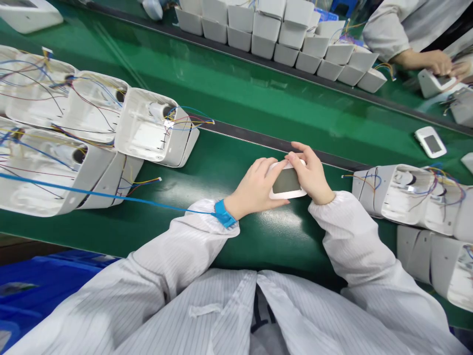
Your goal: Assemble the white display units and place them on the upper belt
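Note:
A small white panel with a grey screen [287,181] rests on the green table [229,167] in front of me. My left hand [254,187] grips its left edge, fingers curled over the top corner. My right hand [310,172] holds the right edge, fingertips pressing on the upper rim. A blue wrist strap [224,213] circles my left wrist, with its blue cord running off to the left.
Open white housings with coloured wires [155,125] lie in rows at the left, and more housings [410,197] at the right. Stacked white shells [281,29] line the far side. Another person's hands [439,61] work at top right. A spare screen panel [430,142] lies right.

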The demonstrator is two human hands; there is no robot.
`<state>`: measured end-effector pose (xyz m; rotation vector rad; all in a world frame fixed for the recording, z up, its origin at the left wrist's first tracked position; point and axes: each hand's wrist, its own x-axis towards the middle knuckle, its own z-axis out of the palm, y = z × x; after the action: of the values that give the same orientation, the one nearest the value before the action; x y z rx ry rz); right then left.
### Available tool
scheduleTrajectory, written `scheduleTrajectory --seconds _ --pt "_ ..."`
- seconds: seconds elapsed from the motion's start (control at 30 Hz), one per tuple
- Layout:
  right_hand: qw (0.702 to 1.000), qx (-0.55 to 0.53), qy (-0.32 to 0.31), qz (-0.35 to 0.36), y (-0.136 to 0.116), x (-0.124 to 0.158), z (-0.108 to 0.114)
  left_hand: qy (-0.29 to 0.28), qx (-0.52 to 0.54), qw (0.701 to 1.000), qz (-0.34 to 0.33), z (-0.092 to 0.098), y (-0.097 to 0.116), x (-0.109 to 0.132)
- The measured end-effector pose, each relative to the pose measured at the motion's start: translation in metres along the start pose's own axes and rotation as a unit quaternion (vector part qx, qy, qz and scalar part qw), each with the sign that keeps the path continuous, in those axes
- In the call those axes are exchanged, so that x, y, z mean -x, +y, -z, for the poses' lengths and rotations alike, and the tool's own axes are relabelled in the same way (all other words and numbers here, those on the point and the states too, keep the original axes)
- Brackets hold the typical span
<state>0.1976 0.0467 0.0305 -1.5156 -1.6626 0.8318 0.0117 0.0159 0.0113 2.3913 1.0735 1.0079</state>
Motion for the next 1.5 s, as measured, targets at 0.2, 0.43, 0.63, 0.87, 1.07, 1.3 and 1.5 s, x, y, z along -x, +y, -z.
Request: scheduleTrajectory --seconds 0.2,0.43,0.63,0.87,1.07,1.3,1.5 --pt "0.988 -0.006 0.056 0.141 0.006 0.008 -0.003 0.037 0.144 0.983 0.107 0.013 -0.012 -0.004" --pt "0.987 -0.008 0.057 0.15 0.008 0.007 -0.005 0.056 0.074 0.992 0.085 0.012 -0.009 -0.002" --pt "0.985 0.029 0.096 0.138 0.002 0.008 -0.005 0.051 0.035 0.996 0.058 0.012 -0.006 -0.001" --pt "0.982 0.081 0.087 0.145 -0.001 0.007 0.006 0.044 0.061 0.995 0.07 0.004 0.0 0.004" --pt "0.986 0.071 0.086 0.126 0.002 0.005 0.001 0.062 0.117 0.986 0.106 0.002 -0.003 0.0" --pt "0.985 0.113 0.018 0.126 0.019 -0.002 -0.003 0.122 0.171 0.961 0.181 0.001 -0.013 -0.001" --pt "0.982 0.128 0.016 0.139 0.023 -0.006 0.001 0.105 0.162 0.964 0.185 -0.001 -0.008 0.0"
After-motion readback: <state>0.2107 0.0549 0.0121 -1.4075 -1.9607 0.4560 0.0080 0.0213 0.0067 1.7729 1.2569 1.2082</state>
